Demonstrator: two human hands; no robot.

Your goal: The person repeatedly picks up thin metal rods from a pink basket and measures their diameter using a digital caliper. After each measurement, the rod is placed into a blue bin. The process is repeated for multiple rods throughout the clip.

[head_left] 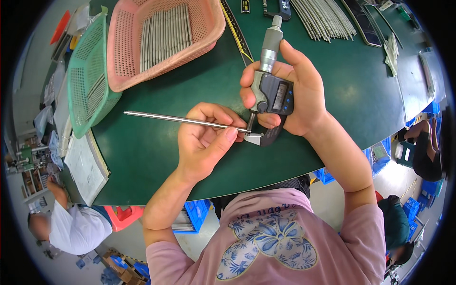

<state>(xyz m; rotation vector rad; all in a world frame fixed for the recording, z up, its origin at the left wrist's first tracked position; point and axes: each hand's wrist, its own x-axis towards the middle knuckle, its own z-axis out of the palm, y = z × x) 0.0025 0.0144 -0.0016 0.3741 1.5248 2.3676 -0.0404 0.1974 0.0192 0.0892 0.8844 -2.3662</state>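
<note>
Between thumb and fingers, my left hand (202, 142) pinches a thin metal rod (164, 117) close to its right end. The rod lies nearly level and points out to the left. My right hand (301, 85) is wrapped round a digital micrometer (273, 90) with a small display and a silver thimble at the top. The rod's right end sits at the micrometer's jaws, between spindle and anvil; whether both faces touch it I cannot tell.
A pink basket (116, 57) with several rods stands at the far left, a green basket (78, 102) beside it. More rods (325, 21), a phone (363, 21) and a steel ruler (236, 33) lie at the back. Papers (85, 166) lie left. Other people sit at both sides.
</note>
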